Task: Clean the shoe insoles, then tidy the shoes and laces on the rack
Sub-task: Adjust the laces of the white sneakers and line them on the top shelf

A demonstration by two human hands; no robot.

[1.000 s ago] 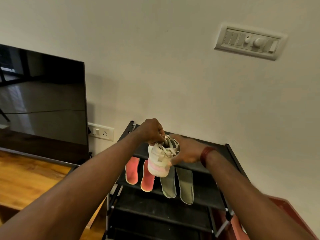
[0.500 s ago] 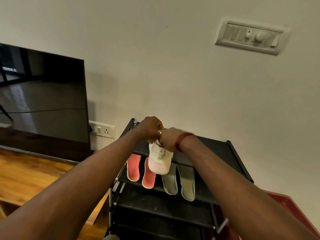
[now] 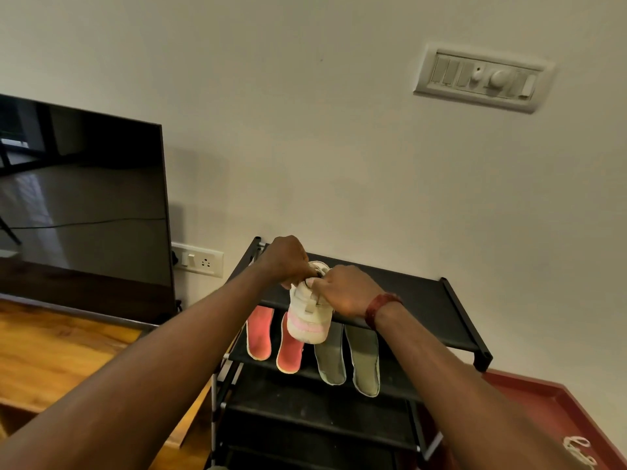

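A white shoe with a pink sole [image 3: 309, 320] hangs toe-down in front of the black shoe rack [image 3: 420, 300]. My left hand [image 3: 286, 259] grips the shoe's top from the left. My right hand [image 3: 342, 293] pinches at its opening from the right, with a red band on the wrist. On the second shelf lie two pink insoles [image 3: 259, 334] and two grey-green insoles [image 3: 364, 361], side by side. The shoe's laces are hidden behind my fingers.
A dark television screen [image 3: 81, 205] stands at the left on a wooden unit [image 3: 51, 354]. A wall socket [image 3: 198, 260] sits beside the rack and a switch panel [image 3: 481, 78] higher up. A red surface [image 3: 556, 415] at lower right carries a loose white lace [image 3: 578, 451].
My right hand turned from cupping the shoe's side to coming over its top opening, next to my left hand. The shoe's laces, visible before, are now covered.
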